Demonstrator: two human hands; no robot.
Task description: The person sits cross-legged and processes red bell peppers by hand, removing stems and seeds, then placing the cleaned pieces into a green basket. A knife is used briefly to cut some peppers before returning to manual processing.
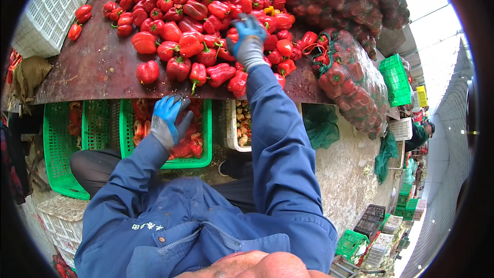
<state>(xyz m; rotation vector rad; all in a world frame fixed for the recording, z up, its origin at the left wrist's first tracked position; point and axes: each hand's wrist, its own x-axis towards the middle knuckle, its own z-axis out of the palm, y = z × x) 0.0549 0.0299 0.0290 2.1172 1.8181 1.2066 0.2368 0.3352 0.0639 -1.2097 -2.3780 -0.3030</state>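
Note:
Many red bell peppers (191, 43) lie heaped on a dark red-brown table (92, 73). My right hand (249, 38), in a blue and grey work glove, reaches over the right part of the heap among the peppers; its fingertips are blurred, and whether it grips one is not plain. In a similar glove, my left hand (170, 117) is above a green plastic crate (208, 131) at the table's near edge, fingers apart and nothing seen in them. Red peppers and pepper pieces (189, 146) lie in that crate. Near the right hand are a few yellow pepper parts (272, 11).
Mesh sacks of peppers (353, 79) stand at the right. White plastic crates (50, 11) are stacked at the far left. Below the table edge are another green crate (58, 150) and a white bin (233, 139) of scraps. A person (418, 137) is far right.

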